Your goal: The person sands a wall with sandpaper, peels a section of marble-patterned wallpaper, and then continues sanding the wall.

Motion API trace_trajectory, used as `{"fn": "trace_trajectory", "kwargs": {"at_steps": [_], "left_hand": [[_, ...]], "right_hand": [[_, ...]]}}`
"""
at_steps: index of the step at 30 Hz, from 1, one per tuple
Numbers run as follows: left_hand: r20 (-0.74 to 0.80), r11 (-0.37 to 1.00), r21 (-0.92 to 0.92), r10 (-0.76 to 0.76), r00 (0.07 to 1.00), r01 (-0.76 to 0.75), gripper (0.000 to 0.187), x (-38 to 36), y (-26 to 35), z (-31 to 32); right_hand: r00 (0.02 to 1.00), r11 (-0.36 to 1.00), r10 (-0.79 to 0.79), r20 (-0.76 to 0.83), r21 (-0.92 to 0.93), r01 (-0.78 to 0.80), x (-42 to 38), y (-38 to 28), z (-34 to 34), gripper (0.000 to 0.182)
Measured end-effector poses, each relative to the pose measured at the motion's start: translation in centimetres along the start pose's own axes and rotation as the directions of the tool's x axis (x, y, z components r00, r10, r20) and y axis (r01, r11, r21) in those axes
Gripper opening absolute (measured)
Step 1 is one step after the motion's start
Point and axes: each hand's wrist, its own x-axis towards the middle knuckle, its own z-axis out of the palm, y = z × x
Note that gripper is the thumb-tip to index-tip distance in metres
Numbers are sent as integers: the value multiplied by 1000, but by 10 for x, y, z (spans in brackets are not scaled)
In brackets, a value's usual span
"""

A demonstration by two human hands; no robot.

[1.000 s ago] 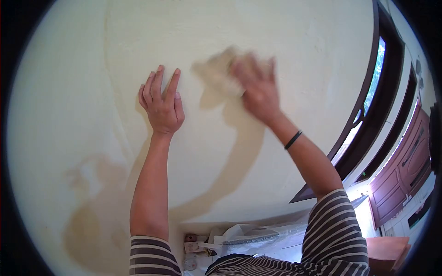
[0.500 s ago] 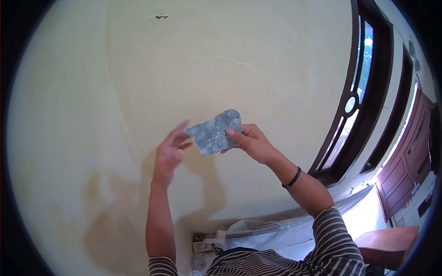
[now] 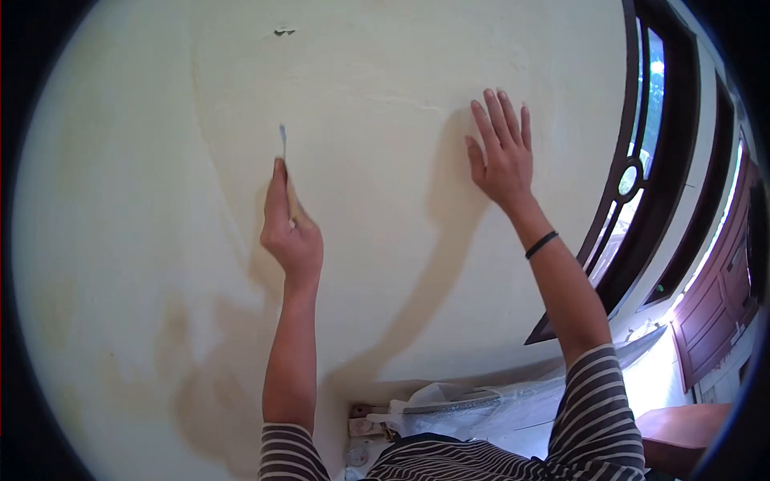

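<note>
In my left hand (image 3: 290, 232) is a piece of sandpaper (image 3: 282, 140), turned nearly edge-on to me. Its greyish tip sticks up past my closed fingers, and most of it is hidden by the hand. My right hand (image 3: 507, 160), with a black band on the wrist, is raised with its fingers spread and its back toward me. It overlaps the cream wall (image 3: 377, 208), holding nothing, to the right of a thin raised crack line (image 3: 409, 103) in the surface.
A small chipped hole (image 3: 284, 32) marks the wall high up. A dark wood-framed window (image 3: 682, 144) stands at the right, with a brown door (image 3: 718, 280) beyond it. Clear plastic sheeting (image 3: 481, 405) lies along the wall's foot, and a brown wooden surface (image 3: 682, 425) is at lower right.
The sandpaper has passed from my right hand to my left and turned edge-on. My right hand has let go, moved up and right, and opened out against the wall.
</note>
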Motion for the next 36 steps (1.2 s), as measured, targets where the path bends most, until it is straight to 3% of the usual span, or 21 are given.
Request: {"fn": "trace_trajectory", "kwargs": {"at_steps": [2,6,10,14,17,20,21,23,27,30,33,36], "left_hand": [[42,964,121,233,972,-236,44,13,-9,22],[265,887,161,384,884,-433,62,4,-21,68],[247,875,186,399,883,-448,55,-24,-28,104],[430,787,71,530,731,-612,43,-46,-24,112],[405,747,144,554,727,-649,41,-39,-40,103],[356,741,461,349,867,-488,60,1,-71,69],[213,763,490,364,907,-421,62,14,-83,67],[119,786,529,304,945,-319,57,13,-88,69],[424,781,278,423,801,-560,45,-44,-44,97],[387,731,263,517,763,-629,43,-40,-39,101],[320,738,453,388,864,-500,43,-8,-60,79],[220,794,494,281,934,-355,45,-5,-64,85]], "right_hand": [[998,999,18,62,-42,-15,-14,15,11,53],[998,998,15,58,-57,-12,-24,20,18,56],[998,999,4,57,-50,-1,-25,21,17,55],[999,998,-6,42,-57,9,-28,22,17,52],[999,999,-11,34,-46,12,-28,23,18,51],[999,998,-13,30,-64,15,-29,21,21,51],[1000,997,-9,28,-74,11,-28,22,21,51],[1000,997,-12,26,-74,14,-27,22,20,51],[999,997,-22,31,-68,24,-28,22,19,51],[999,997,-33,35,-67,35,-28,23,19,51],[999,997,-27,28,-75,29,-29,23,20,51],[1000,996,-25,11,-86,26,-28,20,21,51]]}}
